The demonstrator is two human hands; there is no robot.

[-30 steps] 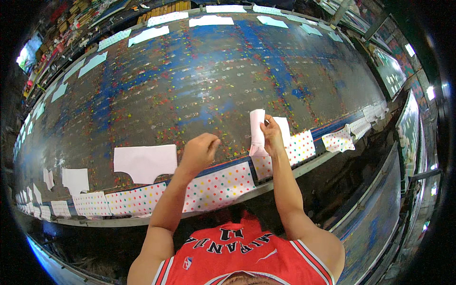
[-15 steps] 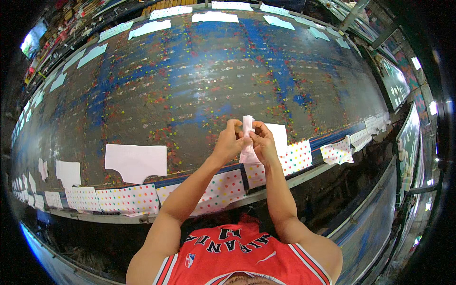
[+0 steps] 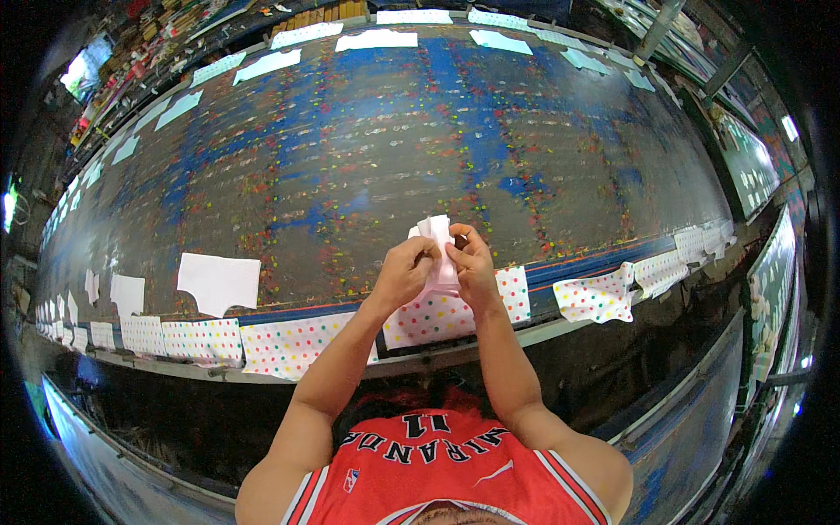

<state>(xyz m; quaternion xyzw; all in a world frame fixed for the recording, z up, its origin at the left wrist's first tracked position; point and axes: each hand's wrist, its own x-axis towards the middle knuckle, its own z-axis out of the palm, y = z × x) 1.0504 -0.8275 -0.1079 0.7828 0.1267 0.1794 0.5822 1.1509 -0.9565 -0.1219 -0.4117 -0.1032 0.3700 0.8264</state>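
Over the table's near edge, my left hand (image 3: 408, 271) and my right hand (image 3: 473, 265) are raised side by side, both closed on a small folded bundle of pale pink cloth (image 3: 440, 262). Its layers stand up between my fingers, which pinch it from either side. Just below the bundle lies a polka-dot cloth piece (image 3: 429, 320) along the table edge, partly covered by my hands and right forearm. Left of my hands, a plain pale pink cut piece (image 3: 219, 282) with curved cutouts rests flat on the dark, paint-spotted table (image 3: 367, 149).
More dotted cloth pieces (image 3: 201, 342) line the near edge to the left, and a crumpled dotted piece (image 3: 595, 296) hangs over it on the right. Pale cut pieces (image 3: 376, 39) sit along the far edge. Framed panels (image 3: 744, 166) stand at the right.
The scene has shifted left in view. The bundle in my hands looks wider, with its layers fanned out. The plain white piece right of my hands no longer shows there.
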